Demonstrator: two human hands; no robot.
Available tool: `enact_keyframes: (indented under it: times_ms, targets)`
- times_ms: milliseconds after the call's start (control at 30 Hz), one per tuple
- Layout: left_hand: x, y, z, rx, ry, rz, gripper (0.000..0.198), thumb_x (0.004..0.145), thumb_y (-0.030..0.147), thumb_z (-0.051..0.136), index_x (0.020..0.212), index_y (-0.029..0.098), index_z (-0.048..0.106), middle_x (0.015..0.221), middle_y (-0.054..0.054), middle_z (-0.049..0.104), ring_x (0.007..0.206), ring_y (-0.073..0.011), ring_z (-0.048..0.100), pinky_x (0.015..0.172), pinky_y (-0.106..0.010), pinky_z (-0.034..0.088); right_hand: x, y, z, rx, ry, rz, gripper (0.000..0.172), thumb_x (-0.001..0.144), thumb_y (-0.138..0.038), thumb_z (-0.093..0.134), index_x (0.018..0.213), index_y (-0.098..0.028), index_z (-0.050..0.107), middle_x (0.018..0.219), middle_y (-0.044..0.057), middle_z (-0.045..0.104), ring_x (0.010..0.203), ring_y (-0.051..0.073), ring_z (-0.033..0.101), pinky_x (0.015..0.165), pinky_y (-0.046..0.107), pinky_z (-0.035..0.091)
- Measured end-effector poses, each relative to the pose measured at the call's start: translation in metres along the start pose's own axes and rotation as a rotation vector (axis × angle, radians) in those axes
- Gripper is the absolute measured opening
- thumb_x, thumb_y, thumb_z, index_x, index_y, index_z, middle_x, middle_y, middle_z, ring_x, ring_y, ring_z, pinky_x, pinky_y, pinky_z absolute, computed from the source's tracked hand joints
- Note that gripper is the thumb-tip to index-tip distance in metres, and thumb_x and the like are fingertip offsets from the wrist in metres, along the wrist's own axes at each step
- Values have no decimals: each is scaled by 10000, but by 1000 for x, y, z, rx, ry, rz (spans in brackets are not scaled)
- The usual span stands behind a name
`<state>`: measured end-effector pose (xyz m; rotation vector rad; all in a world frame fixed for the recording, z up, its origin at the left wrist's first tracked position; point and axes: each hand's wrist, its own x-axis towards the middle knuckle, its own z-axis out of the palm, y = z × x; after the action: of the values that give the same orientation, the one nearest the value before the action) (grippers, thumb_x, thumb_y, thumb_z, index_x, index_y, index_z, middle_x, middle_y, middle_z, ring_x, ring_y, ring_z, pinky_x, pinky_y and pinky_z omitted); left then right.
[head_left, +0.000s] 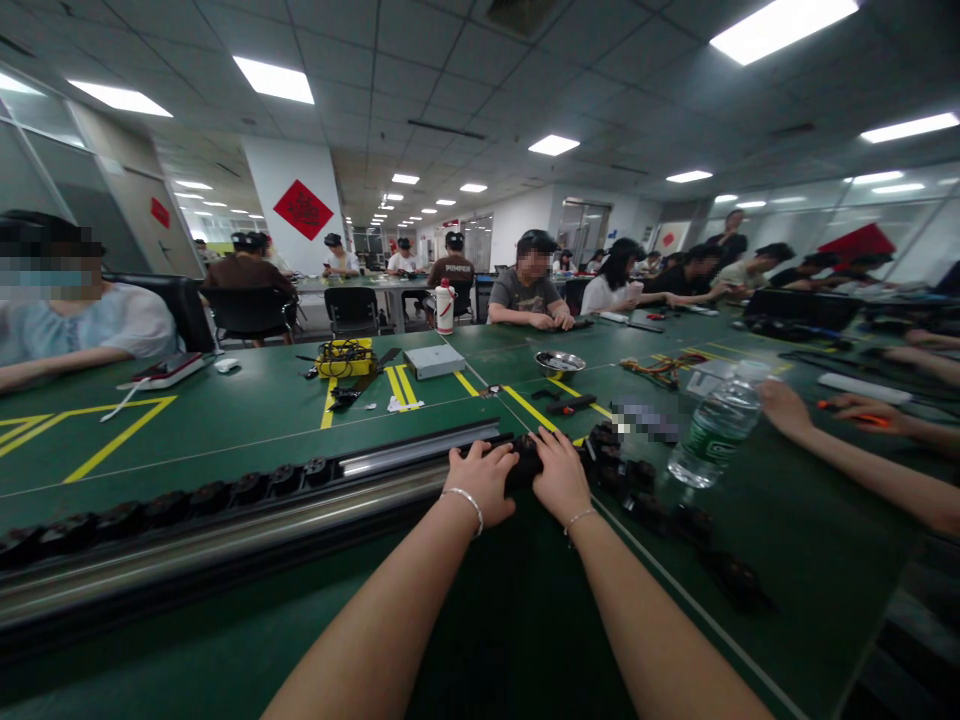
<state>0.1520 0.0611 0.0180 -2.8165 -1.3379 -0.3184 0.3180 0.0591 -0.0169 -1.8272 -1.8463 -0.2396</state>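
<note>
A long dark bar (300, 520) with a shiny metal strip runs from the left edge to the middle of the green table (360, 640). My left hand (484, 482) grips its right end, fingers curved over the top and thumb on the near side. Close beside it, my right hand (561, 478) has its fingers over the far side of a black part (525, 465) between the two hands. The exact shape of that part is hidden. Along the bar's far side sits a row of black round pieces (247, 488).
More black pieces (694, 522) trail away at right, near a water bottle (716, 425). Farther back are a metal bowl (559, 364), a grey box (433, 361), a yellow wire-wrapped block (345, 358) and coloured cables (660, 370). A co-worker's hand (784, 408) reaches in from the right.
</note>
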Motion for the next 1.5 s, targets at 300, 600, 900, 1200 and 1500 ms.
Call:
enact_keyframes:
  times_ms: [300, 600, 900, 1200, 1500]
  targets:
    - [7, 8, 6, -4, 24, 56, 646, 662, 415, 531, 1271, 263, 379, 1412, -42, 382, 1285, -269, 280, 1007, -598, 230, 2, 7, 5, 65, 42, -46, 589, 636, -53, 432, 1220, -70, 505, 1271, 117, 514, 1212, 208, 386, 1033, 364, 287]
    - [6, 10, 1, 8, -19, 27, 674, 660, 425, 530, 1291, 261, 360, 1433, -43, 347, 1301, -270, 258, 1009, -567, 245, 1, 5, 5, 107, 42, -8, 630, 604, -60, 444, 1231, -87, 489, 1288, 111, 492, 1220, 212, 371, 1050, 363, 268]
    - [7, 11, 0, 7, -26, 20, 678, 662, 454, 538, 1293, 277, 360, 1436, -34, 340, 1305, -279, 258, 1011, -562, 248, -2, 6, 7, 54, 74, 73, 624, 621, -89, 473, 1242, -146, 486, 1333, 93, 425, 1275, 244, 283, 1059, 392, 238]
    - [7, 11, 0, 25, -43, 17, 684, 677, 460, 508, 1316, 291, 332, 1445, -9, 327, 1299, -285, 252, 994, -576, 260, 0, 7, 3, 62, 15, 70, 636, 610, -90, 469, 1246, -94, 481, 1344, 134, 402, 1237, 255, 323, 1045, 378, 249]
    - [6, 11, -2, -11, -29, 19, 682, 679, 464, 497, 1320, 297, 333, 1442, 4, 334, 1298, -276, 259, 1014, -562, 240, 0, 7, 2, 106, 36, 109, 625, 616, -74, 458, 1236, -141, 491, 1368, 102, 381, 1220, 262, 350, 1043, 395, 268]
